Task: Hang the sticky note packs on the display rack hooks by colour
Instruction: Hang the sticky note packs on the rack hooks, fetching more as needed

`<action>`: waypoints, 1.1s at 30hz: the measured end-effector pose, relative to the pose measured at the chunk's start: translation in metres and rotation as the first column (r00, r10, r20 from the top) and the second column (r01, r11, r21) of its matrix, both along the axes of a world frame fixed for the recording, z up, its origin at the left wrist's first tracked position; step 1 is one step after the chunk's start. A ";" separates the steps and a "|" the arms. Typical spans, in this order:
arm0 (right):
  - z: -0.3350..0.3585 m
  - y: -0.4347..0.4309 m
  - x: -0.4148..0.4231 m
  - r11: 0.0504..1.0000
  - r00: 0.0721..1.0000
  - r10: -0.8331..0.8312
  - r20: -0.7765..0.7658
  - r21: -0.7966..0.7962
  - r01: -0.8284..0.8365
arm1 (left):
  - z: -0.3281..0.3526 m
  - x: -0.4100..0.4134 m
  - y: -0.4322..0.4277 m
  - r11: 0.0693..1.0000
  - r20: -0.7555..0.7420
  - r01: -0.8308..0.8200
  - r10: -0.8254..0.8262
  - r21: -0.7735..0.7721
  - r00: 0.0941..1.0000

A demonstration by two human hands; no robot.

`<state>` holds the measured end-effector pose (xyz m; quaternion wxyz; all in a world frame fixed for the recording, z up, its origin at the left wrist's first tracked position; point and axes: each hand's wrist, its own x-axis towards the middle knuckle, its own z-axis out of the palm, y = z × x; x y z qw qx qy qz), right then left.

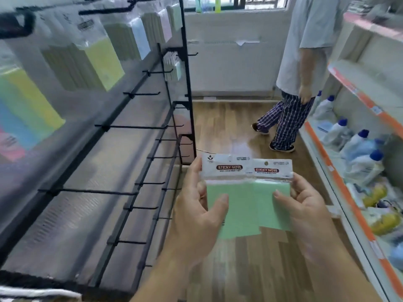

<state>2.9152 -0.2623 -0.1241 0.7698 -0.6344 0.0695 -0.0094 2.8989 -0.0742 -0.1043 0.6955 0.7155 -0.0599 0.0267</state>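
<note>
Packs (pixel 237 205) of green sticky notes overlap in mid-air beside the rack (pixel 188 83), headers up, left hand (pixel 196 208) pinching one, right hand (pixel 305 205) pinching the other, probably aligning their holes for a hook (pixel 152 183).

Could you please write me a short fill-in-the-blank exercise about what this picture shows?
The left hand and the right hand hold ____ sticky note packs between them.
Both packs are ____ in colour.
The display rack stands on the person's ____ side.
The bottles at the right have ____ caps.
Missing words: two, green, left, blue.
</note>
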 end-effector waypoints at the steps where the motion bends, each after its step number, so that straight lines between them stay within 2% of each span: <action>1: -0.002 -0.001 0.022 1.000 1.000 0.014 -0.004 0.012 -0.014 | -0.001 0.017 -0.003 1.000 0.005 -0.007 0.006 0.005 1.000; 10: -0.011 -0.033 0.225 0.968 0.969 0.245 -0.016 0.051 -0.244 | -0.004 0.182 -0.052 0.980 -0.001 -0.198 0.198 0.034 0.980; 16: 0.012 -0.046 0.359 0.923 0.925 0.380 0.012 0.055 -0.380 | 0.016 0.288 -0.068 0.919 0.073 -0.395 0.394 -0.014 0.916; 24: 0.011 -0.017 0.504 0.859 0.860 0.509 0.014 0.051 -0.509 | 0.026 0.419 -0.040 0.830 0.148 -0.555 0.556 -0.048 0.818; 33: 0.026 0.039 0.657 0.803 0.799 0.595 0.084 -0.019 -0.596 | 0.057 0.569 0.013 0.777 0.301 -0.623 0.616 -0.082 0.728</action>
